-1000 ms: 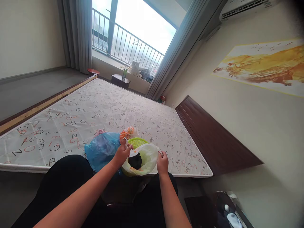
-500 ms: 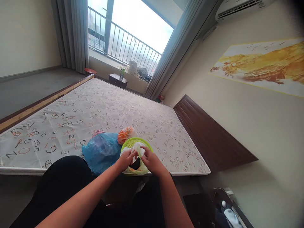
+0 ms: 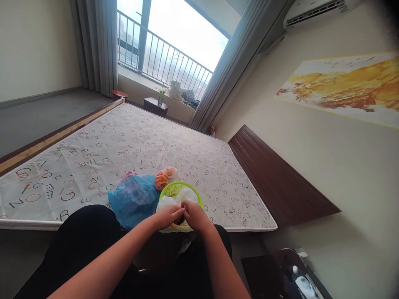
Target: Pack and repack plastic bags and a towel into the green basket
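**Item 1, left hand (image 3: 168, 216):** closed, fingers curled over gathered film of a white plastic bag (image 3: 190, 195), near the middle of the near mattress edge.

**Item 2, right hand (image 3: 195, 216):** likewise closed on the same bag, knuckles touching the left hand. Both grip one spot, seemingly to bunch the thin film at its neck. A dark content (image 3: 179, 222) barely shows between them; its kind cannot be told.

**Item 3, the bag itself:** rests in a round green plastic basket (image 3: 179, 187), tilted toward the person, which appears to serve as a shallow support so the soft load does not slump.

**Adjacent, left:** a full blue plastic bag (image 3: 134, 201), touching the basket, with a scrap of pink plastic (image 3: 127, 175) at its far side.

**Adjacent, far:** orange items in a clear plastic bag (image 3: 163, 179), just beside the basket rim. All of these lie close together, apparently within easy reach of both hands.

**Support:** a bare mattress (image 3: 131, 145) printed with scattered letters, set on a wooden bed frame (image 3: 59, 135), with the person's black-trousered legs (image 3: 84, 224) at its near edge.

**Surroundings:** a dark wooden headboard (image 3: 274, 174) on the right; a small dark bedside cabinet (image 3: 156, 106) at the far end, below a balcony railing (image 3: 162, 54); grey curtains (image 3: 96, 41) left of the window.
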